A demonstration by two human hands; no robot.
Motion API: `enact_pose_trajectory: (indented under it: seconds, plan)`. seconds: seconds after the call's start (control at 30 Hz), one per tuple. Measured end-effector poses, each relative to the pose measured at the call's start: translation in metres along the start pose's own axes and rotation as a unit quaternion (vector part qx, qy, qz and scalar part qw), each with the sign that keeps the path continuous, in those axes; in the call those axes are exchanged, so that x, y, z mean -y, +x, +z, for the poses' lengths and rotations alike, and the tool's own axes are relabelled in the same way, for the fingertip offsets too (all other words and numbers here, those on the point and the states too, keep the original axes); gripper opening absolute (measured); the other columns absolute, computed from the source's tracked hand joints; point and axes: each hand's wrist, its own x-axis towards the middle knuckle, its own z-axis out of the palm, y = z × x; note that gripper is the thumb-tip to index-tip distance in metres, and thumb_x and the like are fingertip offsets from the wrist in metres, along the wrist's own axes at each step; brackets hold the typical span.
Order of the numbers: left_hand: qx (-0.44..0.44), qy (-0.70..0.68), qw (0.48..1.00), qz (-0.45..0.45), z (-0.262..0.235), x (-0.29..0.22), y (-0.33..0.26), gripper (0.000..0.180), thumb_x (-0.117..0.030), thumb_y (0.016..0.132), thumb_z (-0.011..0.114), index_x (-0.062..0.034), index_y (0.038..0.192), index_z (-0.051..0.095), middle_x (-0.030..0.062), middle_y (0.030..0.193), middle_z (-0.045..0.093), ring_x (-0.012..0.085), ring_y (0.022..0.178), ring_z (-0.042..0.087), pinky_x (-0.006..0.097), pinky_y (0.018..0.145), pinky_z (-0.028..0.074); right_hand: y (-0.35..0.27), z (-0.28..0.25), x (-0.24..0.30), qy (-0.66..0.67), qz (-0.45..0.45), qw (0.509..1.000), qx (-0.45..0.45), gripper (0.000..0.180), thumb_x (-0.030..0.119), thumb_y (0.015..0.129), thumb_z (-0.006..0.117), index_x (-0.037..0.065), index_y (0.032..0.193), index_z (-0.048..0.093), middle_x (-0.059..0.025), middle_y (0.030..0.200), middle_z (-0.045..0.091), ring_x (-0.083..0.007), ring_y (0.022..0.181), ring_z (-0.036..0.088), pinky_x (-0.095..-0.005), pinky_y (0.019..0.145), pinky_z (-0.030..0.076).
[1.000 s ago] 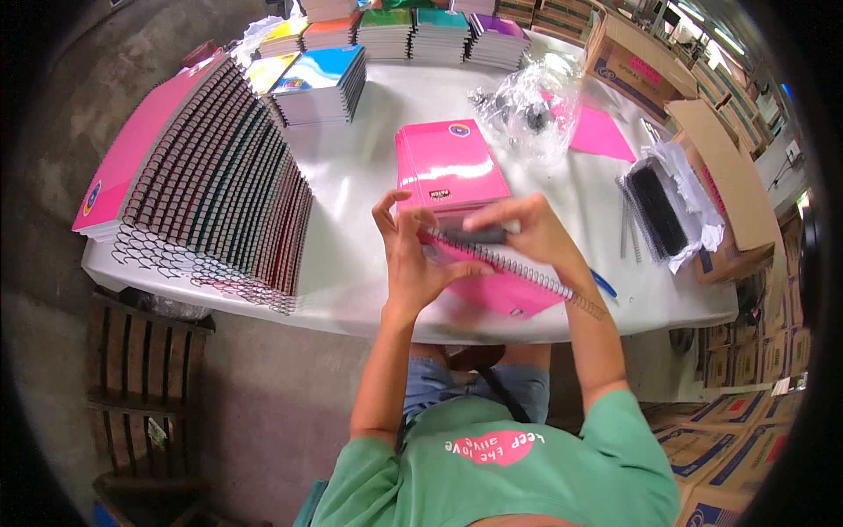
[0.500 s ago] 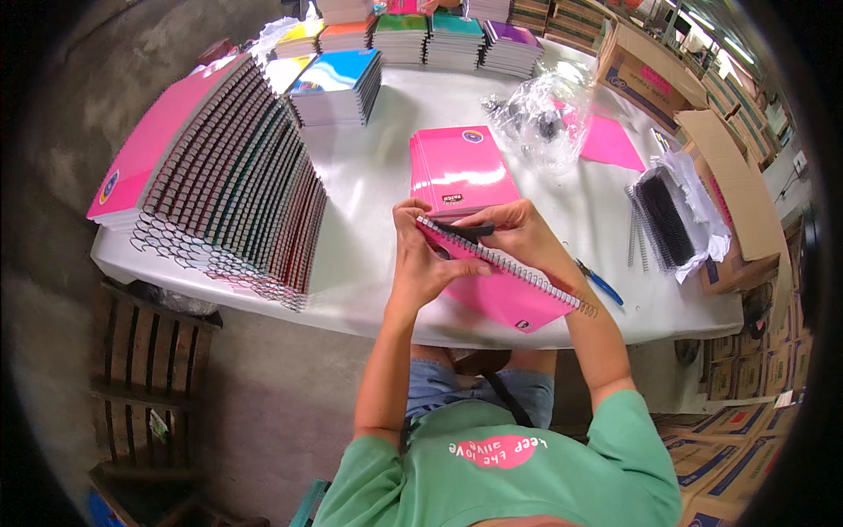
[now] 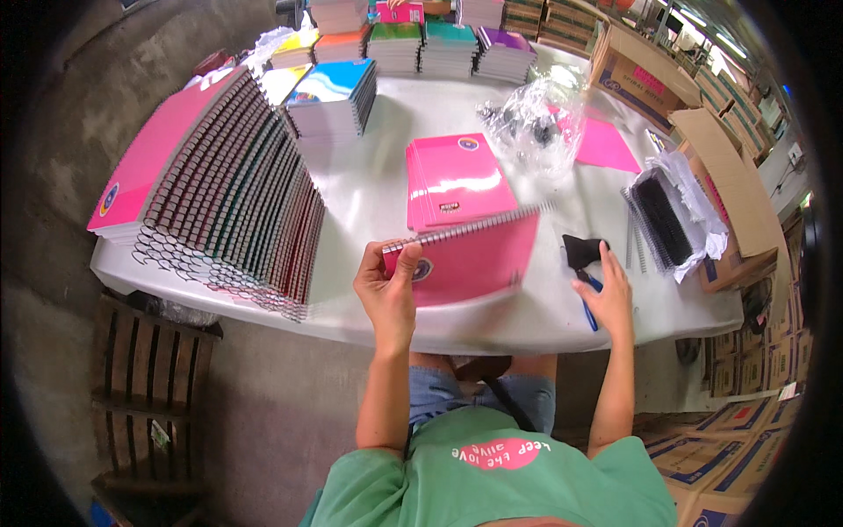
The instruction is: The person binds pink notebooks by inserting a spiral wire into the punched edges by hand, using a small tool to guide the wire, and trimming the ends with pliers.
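Note:
My left hand (image 3: 389,285) grips one end of a pink spiral notebook (image 3: 479,259), fingers and thumb closed at its coil-bound edge. The notebook is held tilted above the white table, its far end blurred by motion. My right hand (image 3: 612,294) is apart from it, to the right, with thumb and fingers spread. By its fingertips is a black object (image 3: 583,252) whose kind I cannot make out. Pliers with blue handles (image 3: 590,309) lie beside the right thumb. Behind the notebook rests a fanned stack of pink covers or pads (image 3: 461,180).
A tall stack of pink spiral notebooks (image 3: 233,184) fills the table's left. Coloured notebook stacks (image 3: 395,48) line the back. Clear plastic wrap (image 3: 537,127), a pink sheet (image 3: 606,145), black coils in white paper (image 3: 663,220) and an open carton (image 3: 733,202) stand right.
My right hand has left the notebook and moved right, beside the pliers, where the black object now is. My left hand has swung the notebook's far end upward and shifted left.

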Motion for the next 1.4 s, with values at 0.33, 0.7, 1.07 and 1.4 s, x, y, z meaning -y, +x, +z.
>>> enact_pose_trajectory:
  seconds: [0.33,0.7,1.07,1.4]
  plan:
    - [0.005,0.247,0.943,0.225,-0.001,0.004,-0.018,0.024,-0.009,0.072,0.077,-0.0074,0.095,0.071,0.0000,0.072,0.053,0.0085,0.065,0.048,0.019,0.054,0.037,-0.043,0.027,0.018,-0.093,-0.002,0.995,-0.037,0.051,0.041,0.092,0.047,0.017,0.137,0.040,-0.0157,0.137,0.039,-0.0365,0.124,0.035,-0.0533,0.103,0.024]
    - [0.011,0.299,0.917,0.262,0.003,0.006,-0.024,0.031,-0.004,0.073,0.075,-0.0082,0.104,0.069,0.0002,0.075,0.053,0.0071,0.064,0.047,0.019,0.054,0.040,-0.065,-0.023,0.132,0.273,-0.189,0.943,-0.029,0.041,0.027,0.087,0.059,0.018,0.126,0.054,-0.0124,0.105,0.052,-0.0297,0.097,0.050,-0.0387,0.087,0.039]
    - [0.056,0.272,0.913,0.300,0.015,-0.007,-0.031,0.046,0.011,0.067,0.069,-0.0116,0.108,0.068,-0.0005,0.074,0.051,0.0079,0.062,0.049,0.022,0.056,0.044,-0.049,-0.052,0.187,0.151,-0.293,0.941,-0.082,0.041,0.025,0.081,0.064,0.024,0.122,0.058,-0.0086,0.110,0.048,-0.0256,0.101,0.047,-0.0423,0.090,0.032]
    - [0.044,0.284,0.899,0.332,0.013,0.003,-0.036,0.050,0.016,0.064,0.065,-0.0083,0.108,0.067,0.0012,0.076,0.051,0.0086,0.063,0.048,0.022,0.055,0.042,-0.042,-0.036,0.157,0.718,0.050,0.465,0.516,0.047,0.029,0.095,0.047,0.001,0.132,0.041,-0.0119,0.101,0.057,-0.0255,0.097,0.057,-0.0353,0.085,0.045]
